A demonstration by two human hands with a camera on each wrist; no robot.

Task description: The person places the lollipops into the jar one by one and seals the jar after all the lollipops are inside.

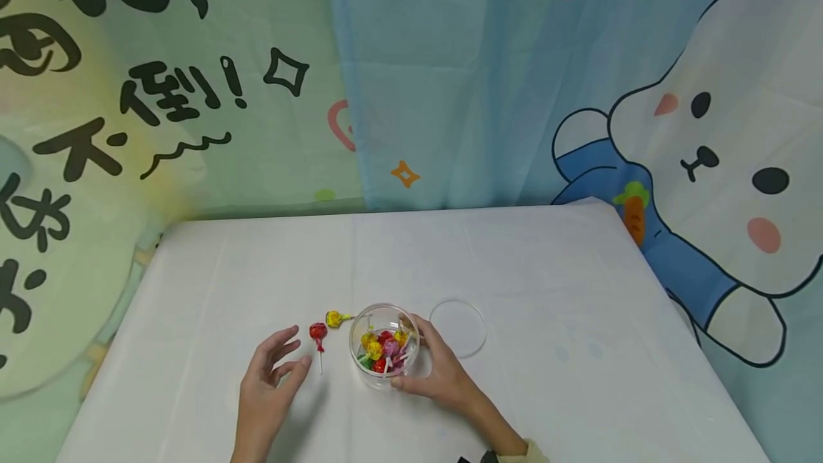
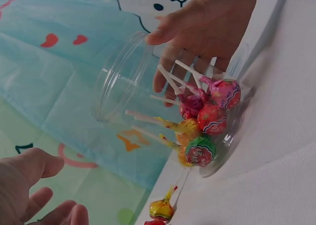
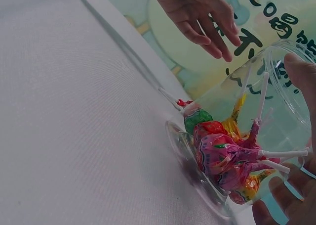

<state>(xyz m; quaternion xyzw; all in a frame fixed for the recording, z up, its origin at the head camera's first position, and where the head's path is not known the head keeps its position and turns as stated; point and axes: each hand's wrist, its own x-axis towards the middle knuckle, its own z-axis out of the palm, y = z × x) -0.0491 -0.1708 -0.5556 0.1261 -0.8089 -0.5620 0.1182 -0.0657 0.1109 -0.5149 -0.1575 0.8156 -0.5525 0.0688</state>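
Observation:
A clear plastic jar [image 1: 351,340] stands upright on the table, holding several wrapped lollipops [image 2: 212,118] in red, pink, yellow and green. My right hand [image 1: 444,376] grips the jar's right side, thumb and fingers spread around its wall, as the right wrist view also shows. To the jar's left, a red lollipop [image 1: 318,331] lies with its stick toward me. A yellow lollipop [image 1: 333,319] lies just behind it, its stick pointing at the jar. My left hand [image 1: 273,381] hovers beside the red lollipop with loosely bent fingers, holding nothing.
Behind and right of the jar, a clear round lid [image 1: 458,328] lies flat. A white cloth covers the table [image 1: 566,306]. Printed curtains [image 1: 437,91] hang beyond its far edge, and a dark object [image 1: 489,457] shows at my right wrist.

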